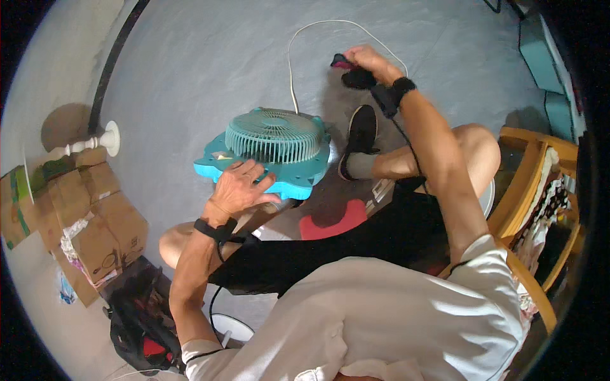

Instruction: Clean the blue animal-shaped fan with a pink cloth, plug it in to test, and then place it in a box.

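A turquoise electric fan part (259, 164) with a round slatted grille (274, 138) lies grille-up in front of me, over my left foot area. My left hand (240, 188) grips its near edge, fingers on the upper face and thumb at the rim. A small pale piece (221, 155) rests on the casing beside the grille. Out to the far right, my right hand (371, 62) is closed around a black and dark-red object (352, 74); blur hides its exact kind. A white cord (290, 62) runs from the fan in a loop over the floor, passing behind my right hand.
A red curved object (333, 221) lies between my legs. Cardboard boxes (95, 219), a white turned post (110, 138) and a black bag (140, 314) are at left. A wooden chair (517, 205) holding fabrics stands at right. Black cables (412, 147) run along my arms.
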The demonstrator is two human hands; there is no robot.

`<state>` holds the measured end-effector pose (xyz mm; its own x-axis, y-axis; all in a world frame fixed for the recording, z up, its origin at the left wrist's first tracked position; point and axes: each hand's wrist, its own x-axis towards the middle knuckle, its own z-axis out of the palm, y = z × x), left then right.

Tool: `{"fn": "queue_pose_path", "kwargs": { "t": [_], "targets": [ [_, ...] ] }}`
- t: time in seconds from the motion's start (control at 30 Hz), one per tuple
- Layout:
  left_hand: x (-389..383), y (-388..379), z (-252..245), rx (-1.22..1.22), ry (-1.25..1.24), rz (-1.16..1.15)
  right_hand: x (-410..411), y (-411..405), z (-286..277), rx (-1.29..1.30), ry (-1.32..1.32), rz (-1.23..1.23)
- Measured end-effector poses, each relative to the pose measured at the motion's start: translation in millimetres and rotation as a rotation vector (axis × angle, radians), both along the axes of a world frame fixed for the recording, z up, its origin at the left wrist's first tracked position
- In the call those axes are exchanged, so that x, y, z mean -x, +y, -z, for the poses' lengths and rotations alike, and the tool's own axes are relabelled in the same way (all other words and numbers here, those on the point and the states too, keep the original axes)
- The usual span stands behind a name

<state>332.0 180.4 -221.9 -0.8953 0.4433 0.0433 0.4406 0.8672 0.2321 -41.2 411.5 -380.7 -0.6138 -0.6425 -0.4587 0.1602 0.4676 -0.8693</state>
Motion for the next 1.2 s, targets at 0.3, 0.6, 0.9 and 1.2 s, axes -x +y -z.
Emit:
{"fn": "queue_pose_path", "kwargs": {
  "t": [0.3,0.6,0.9,1.2],
  "targets": [
    [-41.6,7.1,-23.4,0.028,-0.158,-0.305,-205.8,-114.9,-21.0,0.416,-0.179,-0.184],
    [-123.2,16.5,69.0,-1.267,0.647,-1.919,-294.8,-105.4,36.0,0.374,0.494,-0.318],
    [-138.3,-9.2,113.0,-1.717,-0.061,-1.773,-286.9,-113.4,33.4,0.092,0.758,0.091],
    [-128.1,-0.7,131.6,-1.565,0.213,-1.737,-322.5,-172.6,-23.0,0.615,0.814,-0.400]
  ]
}}
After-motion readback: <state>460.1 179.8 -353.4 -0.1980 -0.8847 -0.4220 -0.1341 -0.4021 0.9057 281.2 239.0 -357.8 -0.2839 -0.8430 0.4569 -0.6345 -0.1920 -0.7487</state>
